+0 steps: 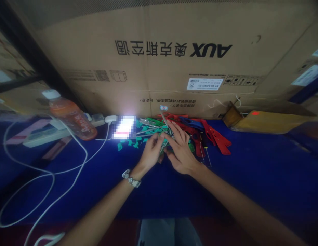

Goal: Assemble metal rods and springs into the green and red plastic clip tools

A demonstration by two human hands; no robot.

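The box point(154, 25) is matt brown cardboard, and its label point(204, 84) is smooth white paper. The bottle point(73, 118) is glossy clear plastic, its cap point(51, 94) white plastic. The cable point(54, 179) has a smooth plastic skin. The tabletop point(251, 184) looks matt and even; whether cloth or sheeting cannot be told. The bracelet point(132, 179) is shiny metal, the strip point(164, 118) duller metal. The green scraps point(120, 147) look like thin plastic; the mesh point(110, 6) looks rough.
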